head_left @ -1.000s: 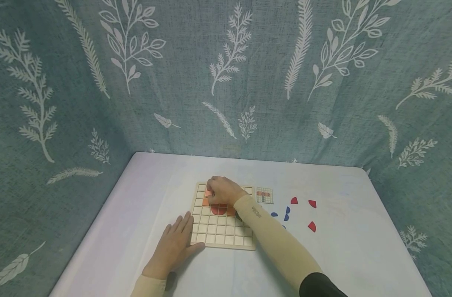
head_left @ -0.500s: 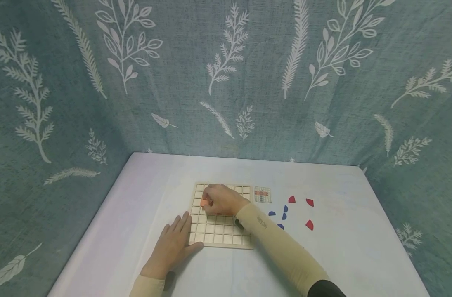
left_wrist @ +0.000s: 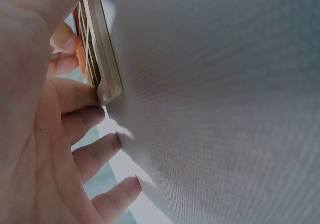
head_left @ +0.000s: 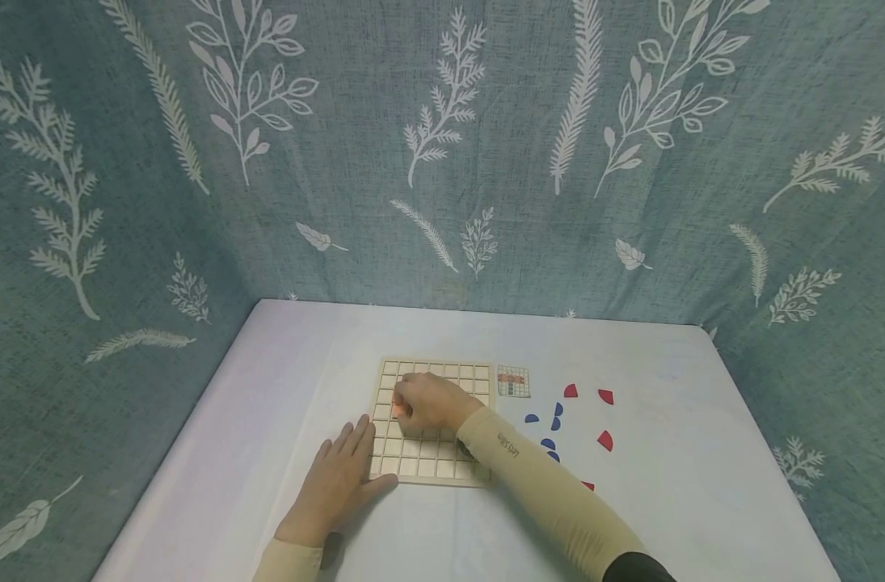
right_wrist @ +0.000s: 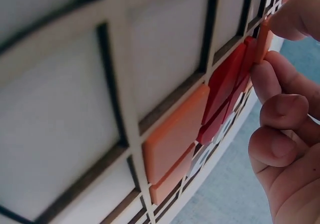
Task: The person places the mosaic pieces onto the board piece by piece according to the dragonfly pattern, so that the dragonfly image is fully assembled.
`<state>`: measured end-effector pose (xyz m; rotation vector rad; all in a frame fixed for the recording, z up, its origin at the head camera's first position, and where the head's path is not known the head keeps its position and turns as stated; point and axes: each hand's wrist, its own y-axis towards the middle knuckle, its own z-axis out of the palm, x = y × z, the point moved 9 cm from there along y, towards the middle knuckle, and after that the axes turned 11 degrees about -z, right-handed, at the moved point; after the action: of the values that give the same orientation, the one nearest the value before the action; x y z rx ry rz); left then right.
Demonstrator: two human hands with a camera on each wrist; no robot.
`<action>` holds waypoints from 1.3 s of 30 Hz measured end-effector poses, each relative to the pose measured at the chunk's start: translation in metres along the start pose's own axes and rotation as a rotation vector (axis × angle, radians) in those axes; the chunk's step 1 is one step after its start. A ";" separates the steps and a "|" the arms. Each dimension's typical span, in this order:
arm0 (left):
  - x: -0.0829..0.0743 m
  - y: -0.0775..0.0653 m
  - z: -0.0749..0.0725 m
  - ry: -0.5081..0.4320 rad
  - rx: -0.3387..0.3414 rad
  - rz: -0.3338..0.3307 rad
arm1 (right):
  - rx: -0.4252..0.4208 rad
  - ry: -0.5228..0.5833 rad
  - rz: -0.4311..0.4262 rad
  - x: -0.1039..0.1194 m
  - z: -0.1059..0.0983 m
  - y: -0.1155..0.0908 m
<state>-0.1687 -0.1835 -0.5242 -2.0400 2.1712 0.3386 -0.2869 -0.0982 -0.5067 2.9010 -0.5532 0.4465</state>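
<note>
My right hand (head_left: 429, 402) is over the left part of a pale wooden grid board (head_left: 427, 467). Its thumb and index finger pinch an orange square tile (right_wrist: 265, 39) at the grid, seen edge-on in the right wrist view. Beside it, red pieces (right_wrist: 225, 78) sit in the cells, then more orange tiles (right_wrist: 175, 136); in the head view the hand hides most of these. My left hand (head_left: 340, 489) rests on the table with fingers spread, at the board's front left corner. The left wrist view shows its index finger touching the board's corner (left_wrist: 111, 86).
A small card (head_left: 513, 381) with a printed grid pattern lies right of the board. Farther right, several blue half-round pieces (head_left: 548, 444) and red quarter-round pieces (head_left: 605, 440) lie scattered on the white table (head_left: 675, 485). A leaf-patterned cloth (head_left: 384, 242) encloses the table.
My right hand has moved nearer on the board, pinching the orange tile. My left hand stays in place. The head view has shifted slightly.
</note>
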 end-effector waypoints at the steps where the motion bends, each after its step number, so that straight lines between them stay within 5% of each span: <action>1: 0.000 0.000 0.000 -0.001 0.001 0.001 | -0.004 -0.004 -0.007 0.001 -0.001 0.000; 10: 0.002 0.000 0.002 -0.005 0.013 -0.006 | -0.004 -0.049 -0.025 0.004 -0.002 0.000; 19: 0.002 0.000 0.002 -0.004 0.016 -0.014 | -0.140 -0.169 -0.107 0.005 -0.011 -0.003; 39: -0.001 -0.002 -0.002 -0.011 0.013 -0.012 | -0.125 -0.225 -0.100 0.001 -0.009 -0.007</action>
<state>-0.1671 -0.1835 -0.5224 -2.0380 2.1483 0.3325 -0.2857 -0.0907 -0.4984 2.8590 -0.4455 0.0685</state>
